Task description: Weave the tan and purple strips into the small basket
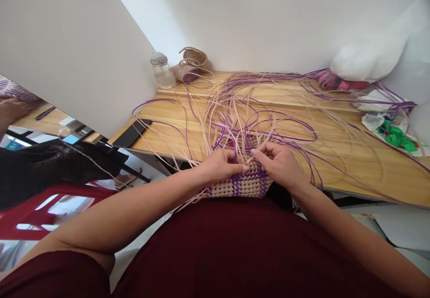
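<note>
A half-woven basket of beige and purple plastic strands leans between my body and the table's front edge. Long loose strands fan out from its top across the wood. My left hand is closed at the upper rim, thumb pressed along the weave and fingers behind it. On the right side of the same rim, my right hand pinches with thumb and forefinger, apparently on a strand at the weave. The fingertips partly cover what they grip.
On the wooden table lie a dark phone at left and green plastic at right. A clear bottle and small woven baskets stand at the back. A white bag sits back right. Another person's arm shows at far left.
</note>
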`<action>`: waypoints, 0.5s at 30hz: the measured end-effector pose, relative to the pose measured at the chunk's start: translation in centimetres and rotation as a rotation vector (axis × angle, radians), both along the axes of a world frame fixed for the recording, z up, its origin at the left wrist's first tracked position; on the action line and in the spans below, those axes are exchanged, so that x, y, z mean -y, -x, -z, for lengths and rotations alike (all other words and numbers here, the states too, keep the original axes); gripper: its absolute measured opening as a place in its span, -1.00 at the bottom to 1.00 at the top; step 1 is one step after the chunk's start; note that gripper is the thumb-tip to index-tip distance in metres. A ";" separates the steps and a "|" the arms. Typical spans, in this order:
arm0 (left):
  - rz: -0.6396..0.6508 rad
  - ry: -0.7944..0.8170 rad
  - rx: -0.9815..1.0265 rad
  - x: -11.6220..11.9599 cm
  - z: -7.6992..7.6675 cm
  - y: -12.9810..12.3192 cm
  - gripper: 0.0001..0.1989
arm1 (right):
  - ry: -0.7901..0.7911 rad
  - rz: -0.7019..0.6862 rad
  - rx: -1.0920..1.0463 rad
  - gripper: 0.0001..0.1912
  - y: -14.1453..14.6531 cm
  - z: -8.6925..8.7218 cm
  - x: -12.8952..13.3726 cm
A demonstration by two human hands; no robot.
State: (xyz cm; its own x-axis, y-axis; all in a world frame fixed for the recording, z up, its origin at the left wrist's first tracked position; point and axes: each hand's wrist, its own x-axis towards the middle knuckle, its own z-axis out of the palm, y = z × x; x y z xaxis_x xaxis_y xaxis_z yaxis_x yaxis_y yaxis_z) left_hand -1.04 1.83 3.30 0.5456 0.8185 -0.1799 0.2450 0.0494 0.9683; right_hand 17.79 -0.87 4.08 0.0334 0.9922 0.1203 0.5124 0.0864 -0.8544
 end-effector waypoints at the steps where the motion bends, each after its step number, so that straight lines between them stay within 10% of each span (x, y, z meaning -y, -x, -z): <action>1: -0.019 0.003 -0.016 0.1 0.1 0.0 -0.74 | -0.007 0.011 0.048 -0.62 -0.4 -0.1 -0.3; 8: -0.147 -0.072 0.071 1.2 1.6 -0.1 -0.66 | 0.020 0.129 0.838 -0.62 -5.2 -1.3 -3.3; 11: -0.173 -0.055 0.095 1.2 1.9 -0.4 -0.62 | -0.218 0.199 0.936 -0.73 -4.6 -2.4 -2.5; 15: -0.181 -0.051 0.144 1.0 1.8 -0.7 -0.65 | -0.620 -0.258 0.704 -0.79 -1.6 -3.1 -0.4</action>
